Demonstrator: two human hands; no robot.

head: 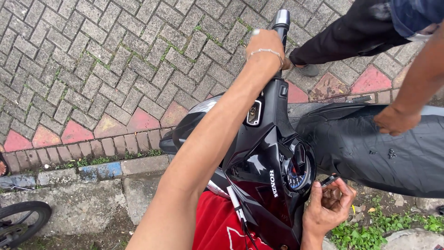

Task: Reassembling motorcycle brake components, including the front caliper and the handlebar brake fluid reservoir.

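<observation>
My left hand [264,44], with a thin bracelet on the wrist, is wrapped around the handlebar grip [280,21] of a black scooter [259,162], my arm stretched across its front panel. My right hand [329,206] is low beside the round speedometer [296,173]. Its fingers pinch a small black key-like object [329,179]. The black seat [370,153] stretches to the right.
Another person stands at the top right in black trousers [351,32], with one hand [393,120] resting on the seat. Brick paving [92,69] with a red-edged kerb lies to the left. A bicycle wheel [21,222] shows at the bottom left, and weeds [365,234] grow at the bottom right.
</observation>
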